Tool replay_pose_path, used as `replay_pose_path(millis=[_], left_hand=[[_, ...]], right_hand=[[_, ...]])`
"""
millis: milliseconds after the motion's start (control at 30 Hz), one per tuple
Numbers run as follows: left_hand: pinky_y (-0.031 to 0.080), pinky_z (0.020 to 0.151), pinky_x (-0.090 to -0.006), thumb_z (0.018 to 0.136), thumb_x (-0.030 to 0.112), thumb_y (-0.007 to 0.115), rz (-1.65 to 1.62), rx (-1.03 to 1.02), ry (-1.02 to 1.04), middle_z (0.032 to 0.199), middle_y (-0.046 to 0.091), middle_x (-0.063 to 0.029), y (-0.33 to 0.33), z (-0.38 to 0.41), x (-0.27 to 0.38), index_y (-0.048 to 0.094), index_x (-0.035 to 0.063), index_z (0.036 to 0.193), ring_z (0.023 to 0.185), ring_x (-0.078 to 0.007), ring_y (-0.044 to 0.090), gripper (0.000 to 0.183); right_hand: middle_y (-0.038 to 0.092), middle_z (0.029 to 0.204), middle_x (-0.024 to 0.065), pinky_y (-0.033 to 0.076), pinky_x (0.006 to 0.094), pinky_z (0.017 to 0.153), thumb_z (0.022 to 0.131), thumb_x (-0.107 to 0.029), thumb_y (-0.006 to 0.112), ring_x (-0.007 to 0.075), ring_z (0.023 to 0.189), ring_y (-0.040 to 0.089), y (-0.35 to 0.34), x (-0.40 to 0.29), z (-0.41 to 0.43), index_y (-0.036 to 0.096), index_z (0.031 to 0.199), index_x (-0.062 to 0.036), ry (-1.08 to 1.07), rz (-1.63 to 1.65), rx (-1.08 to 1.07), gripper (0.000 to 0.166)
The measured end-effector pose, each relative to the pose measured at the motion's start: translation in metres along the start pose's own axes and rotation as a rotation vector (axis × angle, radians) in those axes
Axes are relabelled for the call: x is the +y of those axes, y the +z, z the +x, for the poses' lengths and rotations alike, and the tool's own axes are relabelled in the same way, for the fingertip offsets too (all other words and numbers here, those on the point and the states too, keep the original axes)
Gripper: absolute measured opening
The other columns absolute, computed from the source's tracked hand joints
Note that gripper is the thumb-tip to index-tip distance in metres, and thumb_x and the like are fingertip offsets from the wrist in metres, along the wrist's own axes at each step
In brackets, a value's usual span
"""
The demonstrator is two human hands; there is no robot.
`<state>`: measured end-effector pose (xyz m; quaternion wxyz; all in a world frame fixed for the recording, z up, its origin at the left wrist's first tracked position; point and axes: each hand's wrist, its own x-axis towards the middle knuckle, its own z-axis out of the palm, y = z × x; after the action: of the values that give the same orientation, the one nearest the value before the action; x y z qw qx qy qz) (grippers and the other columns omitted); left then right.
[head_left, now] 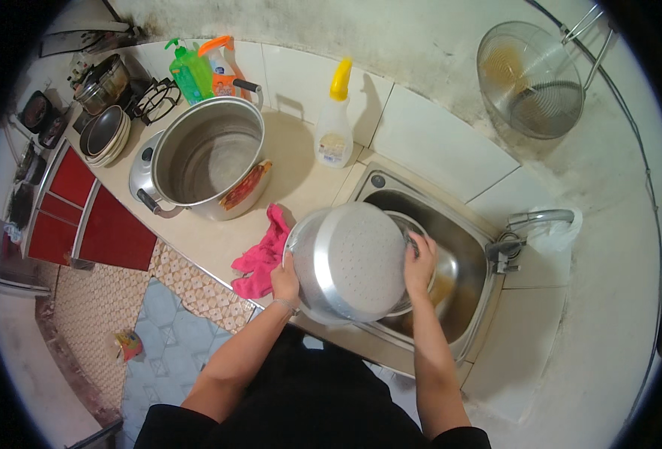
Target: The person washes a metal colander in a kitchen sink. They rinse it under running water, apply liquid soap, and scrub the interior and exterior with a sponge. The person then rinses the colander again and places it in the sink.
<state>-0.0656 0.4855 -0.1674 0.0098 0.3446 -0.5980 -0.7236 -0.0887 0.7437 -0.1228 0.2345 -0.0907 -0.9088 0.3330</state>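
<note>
A perforated aluminium steamer pot (359,258) is tilted over the left side of the sink, its holed base facing up and to the right. My left hand (286,280) grips its rim at the lower left. At the base's right edge, my right hand (421,261) presses a dark scouring pad (411,244), probably steel wool, mostly covered by the fingers. Beneath the steamer pot, part of a round metal basin (418,224) shows inside the stainless steel sink (466,314). A crumpled pink cloth (261,258) lies on the counter just left of my left hand.
A large two-handled aluminium pot (213,151) stands on the counter (291,134), with a lid (143,163) behind it. A yellow-topped spray bottle (335,123) is by the tiled wall. The faucet (541,216) sits right of the sink. Wire strainers (527,78) hang above.
</note>
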Motion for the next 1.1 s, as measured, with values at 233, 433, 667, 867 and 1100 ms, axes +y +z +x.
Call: replay_pose_path(millis=[233, 433, 667, 867, 1100], left_hand=[[0.04, 0.054, -0.0275, 0.089, 0.033, 0.048, 0.209, 0.013, 0.049, 0.07, 0.056, -0.0035, -0.01, 0.007, 0.002, 0.059, -0.0062, 0.083, 0.06, -0.01, 0.046, 0.041], [0.041, 0.056, -0.0278, 0.089, 0.031, 0.047, -0.013, -0.016, -0.045, 0.071, 0.056, -0.0034, -0.002, 0.003, 0.009, 0.059, -0.0061, 0.084, 0.062, -0.0103, 0.047, 0.04], [0.039, 0.055, -0.0284, 0.089, 0.031, 0.046, 0.009, 0.04, 0.0, 0.063, 0.053, -0.003, -0.003, 0.0, 0.004, 0.059, -0.0068, 0.077, 0.058, -0.0103, 0.045, 0.042], [0.041, 0.061, -0.0291, 0.089, 0.034, 0.045, -0.053, -0.091, -0.087, 0.072, 0.057, -0.0051, 0.0, -0.004, 0.012, 0.06, -0.0059, 0.083, 0.065, -0.0124, 0.048, 0.043], [0.044, 0.065, -0.0284, 0.092, 0.028, 0.041, -0.231, -0.327, -0.178, 0.083, 0.057, -0.0053, 0.039, -0.038, 0.05, 0.054, -0.003, 0.098, 0.072, -0.0134, 0.052, 0.034]], right_hand=[[0.052, 0.099, 0.0095, 0.038, 0.0396, 0.082, 0.065, -0.006, 0.06, 0.0315, 0.092, 0.046, 0.013, -0.121, -0.029, 0.063, 0.094, -0.0134, -0.281, 0.189, -0.114, 0.03], [0.055, 0.094, 0.0103, 0.039, 0.0388, 0.082, 0.065, -0.005, 0.057, 0.0304, 0.091, 0.049, 0.042, -0.052, 0.041, 0.063, 0.087, -0.0102, -0.091, 0.075, 0.009, 0.024], [0.053, 0.093, 0.012, 0.038, 0.0372, 0.083, 0.07, -0.003, 0.056, 0.0298, 0.088, 0.05, -0.007, -0.111, -0.008, 0.062, 0.093, -0.0091, -0.218, 0.209, -0.029, 0.025], [0.053, 0.097, 0.0118, 0.038, 0.0373, 0.084, 0.07, -0.004, 0.058, 0.0291, 0.093, 0.049, 0.034, -0.047, 0.01, 0.061, 0.098, -0.0092, -0.008, 0.088, -0.026, 0.028], [0.056, 0.096, 0.0112, 0.04, 0.0364, 0.083, 0.071, -0.001, 0.057, 0.0276, 0.091, 0.052, -0.048, -0.102, 0.023, 0.06, 0.099, -0.0075, -0.081, 0.264, 0.097, 0.028]])
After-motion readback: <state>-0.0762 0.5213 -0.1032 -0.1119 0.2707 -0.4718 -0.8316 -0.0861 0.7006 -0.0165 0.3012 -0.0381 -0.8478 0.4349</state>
